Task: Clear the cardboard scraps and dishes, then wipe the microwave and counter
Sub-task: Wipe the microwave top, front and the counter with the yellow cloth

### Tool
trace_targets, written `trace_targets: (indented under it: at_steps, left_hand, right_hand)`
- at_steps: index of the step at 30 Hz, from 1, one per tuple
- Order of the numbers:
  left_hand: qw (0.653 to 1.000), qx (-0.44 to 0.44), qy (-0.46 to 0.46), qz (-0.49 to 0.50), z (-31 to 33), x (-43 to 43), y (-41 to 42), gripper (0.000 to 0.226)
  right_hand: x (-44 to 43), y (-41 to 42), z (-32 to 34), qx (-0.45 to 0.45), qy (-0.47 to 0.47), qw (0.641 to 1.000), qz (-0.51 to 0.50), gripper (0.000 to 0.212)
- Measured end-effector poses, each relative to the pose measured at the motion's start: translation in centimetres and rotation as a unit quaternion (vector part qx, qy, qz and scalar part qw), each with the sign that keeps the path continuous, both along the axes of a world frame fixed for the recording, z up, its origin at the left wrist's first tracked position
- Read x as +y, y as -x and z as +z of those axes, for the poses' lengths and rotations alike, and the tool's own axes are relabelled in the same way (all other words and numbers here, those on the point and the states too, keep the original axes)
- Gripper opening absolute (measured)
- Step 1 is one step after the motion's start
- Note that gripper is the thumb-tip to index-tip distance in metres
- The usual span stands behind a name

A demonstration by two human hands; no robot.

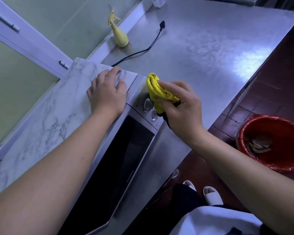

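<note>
My left hand [107, 92] lies flat and open on the marble-patterned top of the microwave [46, 116], holding nothing, while my right hand [182, 106] keeps a closed grip on a bunched yellow cloth [157, 90], pressing it against the control panel by the upper dial [148, 103]. The microwave stands on the steel worktop [210, 53], its dark door facing me. Behind it, a yellow spray bottle [120, 35] stands by the wall, near a black power cord [143, 51]. Cardboard scraps [258, 146] lie in a red bucket [278, 167] on the floor.
</note>
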State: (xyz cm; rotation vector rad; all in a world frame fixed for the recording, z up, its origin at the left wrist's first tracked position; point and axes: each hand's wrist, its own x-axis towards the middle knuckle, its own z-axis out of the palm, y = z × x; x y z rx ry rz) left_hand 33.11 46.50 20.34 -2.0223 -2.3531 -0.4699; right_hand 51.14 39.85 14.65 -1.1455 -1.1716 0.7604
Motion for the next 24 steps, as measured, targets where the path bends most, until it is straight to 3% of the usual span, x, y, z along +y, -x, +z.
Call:
trace_targets:
  at_steps: [7, 11, 15, 19, 22, 24]
  left_hand:
    - [1.000, -0.004, -0.006, -0.005, -0.1, -0.1, 0.1, 0.038]
    - [1.000, -0.009, -0.009, -0.006, -0.1, 0.0, 0.0, 0.038]
    - [1.000, -0.013, -0.013, -0.009, 0.0, -0.2, -0.1, 0.036]
    - [1.000, -0.015, -0.010, -0.007, 0.1, -0.1, -0.1, 0.035]
    - [1.000, -0.017, -0.007, -0.004, 0.1, -0.2, -0.2, 0.036]
    - [1.000, -0.019, -0.004, -0.002, 0.2, -0.1, -0.2, 0.037]
  right_hand:
    - [2.9, 2.6, -1.2, -0.100, -0.029, 0.994, 0.015, 0.037]
    - [2.6, 3.0, -5.7, -0.056, -0.056, 0.996, -0.030, 0.031]
    - [1.8, 3.0, -10.6, -0.093, 0.014, 0.995, -0.028, 0.027]
    - [0.5, 1.7, -14.6, -0.103, 0.209, 0.971, 0.057, 0.027]
    - [0.8, 0.7, -14.4, -0.073, 0.274, 0.954, 0.098, 0.032]
    - [1.1, 0.1, -12.5, -0.039, 0.285, 0.955, 0.068, 0.035]
